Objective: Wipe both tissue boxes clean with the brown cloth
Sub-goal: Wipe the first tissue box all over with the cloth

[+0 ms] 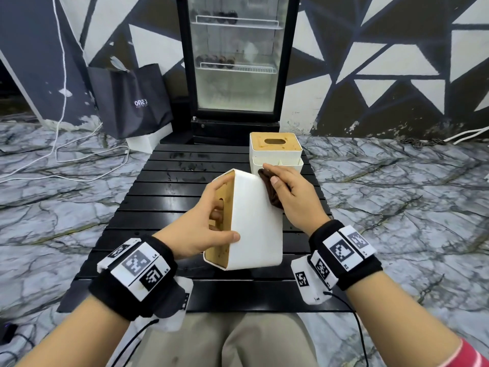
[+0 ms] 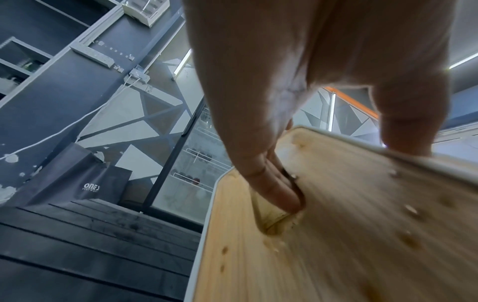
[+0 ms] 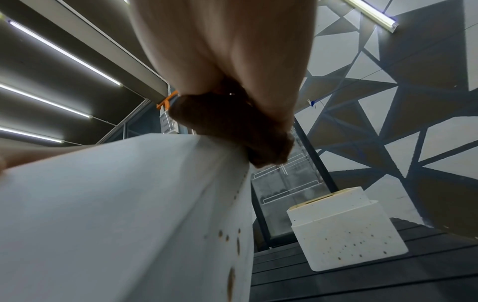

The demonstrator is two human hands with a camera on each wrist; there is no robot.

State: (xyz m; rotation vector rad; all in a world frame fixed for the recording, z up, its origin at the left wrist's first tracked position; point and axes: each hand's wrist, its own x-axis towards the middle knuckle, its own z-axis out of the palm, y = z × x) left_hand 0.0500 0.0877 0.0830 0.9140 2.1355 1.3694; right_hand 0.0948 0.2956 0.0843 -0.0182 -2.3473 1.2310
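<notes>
A white tissue box with a wooden lid is held tipped on its side above the black slatted table. My left hand grips it, fingers hooked into the lid's slot and thumb on the white face. My right hand presses the brown cloth against the box's far right side; the cloth sits bunched under the fingers. Brown specks dot that side. The second tissue box stands upright at the table's far end, its front speckled.
A glass-door fridge stands behind the table. A dark shopping bag leans at its left, with white cables across the marble floor. My knees are at the table's near edge.
</notes>
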